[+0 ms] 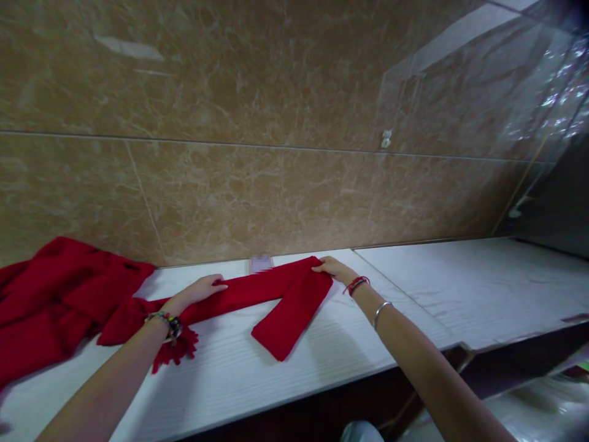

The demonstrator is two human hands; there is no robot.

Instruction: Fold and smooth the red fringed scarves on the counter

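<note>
Here's the left hand [205, 288], thumb and fingers pinching the upper edge of a red scarf [257, 290], a beaded bracelet [159, 317] around its wrist. Straight across at three o'clock, the right hand [335, 269] has the other grip, fingers nipping the scarf right at its folded corner, with a red string bracelet [356, 283] and, higher up the arm, a silver bangle [381, 314]. Between the two the scarf stretches as a long flat band, and from that corner it doubles back, its squared end lying toward seven o'clock from the right hand. Down at seven o'clock from the left hand, red fringe [177, 347] pokes out from under the forearm; whether it belongs to this same scarf, I can't tell, because the arm covers the join. Over at nine o'clock, a rumpled heap of red cloth [69, 301] sprawls up against the wall. At two o'clock from the left hand, just beside the scarf's upper edge, sits a small pale card [261, 264], its face blurred. All of it rests on the white wood-grained counter [221, 380]. Up at twelve o'clock rises the brown marbled wall [257, 202], a small white fitting [386, 139] on it at one o'clock from the right hand.
</note>
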